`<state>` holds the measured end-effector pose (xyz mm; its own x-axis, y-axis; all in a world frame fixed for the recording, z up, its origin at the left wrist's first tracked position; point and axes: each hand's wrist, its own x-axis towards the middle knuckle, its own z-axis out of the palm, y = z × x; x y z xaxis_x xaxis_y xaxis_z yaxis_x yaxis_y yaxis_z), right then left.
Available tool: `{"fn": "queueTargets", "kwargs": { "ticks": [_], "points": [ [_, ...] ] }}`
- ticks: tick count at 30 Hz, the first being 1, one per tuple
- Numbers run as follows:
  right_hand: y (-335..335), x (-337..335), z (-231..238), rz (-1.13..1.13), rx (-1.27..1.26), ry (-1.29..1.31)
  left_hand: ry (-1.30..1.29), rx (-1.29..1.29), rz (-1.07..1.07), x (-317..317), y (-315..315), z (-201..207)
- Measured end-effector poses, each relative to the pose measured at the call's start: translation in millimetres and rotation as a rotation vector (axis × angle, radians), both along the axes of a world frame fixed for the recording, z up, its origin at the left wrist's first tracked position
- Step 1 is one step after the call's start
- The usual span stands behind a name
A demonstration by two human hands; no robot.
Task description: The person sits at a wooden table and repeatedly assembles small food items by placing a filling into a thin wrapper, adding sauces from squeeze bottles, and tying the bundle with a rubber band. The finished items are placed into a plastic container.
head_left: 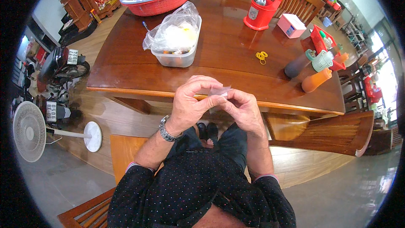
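Wooden table (pixel 228 46) ahead, I watch left hand (pixel 188 103) and right hand (pixel 246 112) pinching translucent film (pixel 219 91). Likely light, limp; edges grip best.

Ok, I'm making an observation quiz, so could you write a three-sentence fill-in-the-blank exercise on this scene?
The thin whitish piece is pinched by the left hand and the ____ hand.
The metal wristband is on the ____ wrist.
The little looped bands on the table are coloured ____.
Missing words: right; left; yellow.
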<state>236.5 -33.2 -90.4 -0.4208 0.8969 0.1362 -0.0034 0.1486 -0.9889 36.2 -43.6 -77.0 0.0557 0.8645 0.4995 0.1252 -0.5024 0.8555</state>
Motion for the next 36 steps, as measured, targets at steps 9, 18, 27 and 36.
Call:
{"fn": "queueTargets", "kwargs": {
  "ticks": [9,18,27,36],
  "points": [
    [0,5,-4,-0.042,0.007,0.026,-0.047,-0.069,-0.042,4,-5,-2],
    [1,10,-3,-0.062,-0.037,0.055,0.141,-0.008,0.072,-2,-9,-1],
    [0,10,-1,-0.062,-0.034,0.019,0.139,0.089,0.133,3,-8,4],
    [-4,27,26,-0.234,0.394,-0.058,0.311,0.197,0.179,0,-8,9]
  ]
}}
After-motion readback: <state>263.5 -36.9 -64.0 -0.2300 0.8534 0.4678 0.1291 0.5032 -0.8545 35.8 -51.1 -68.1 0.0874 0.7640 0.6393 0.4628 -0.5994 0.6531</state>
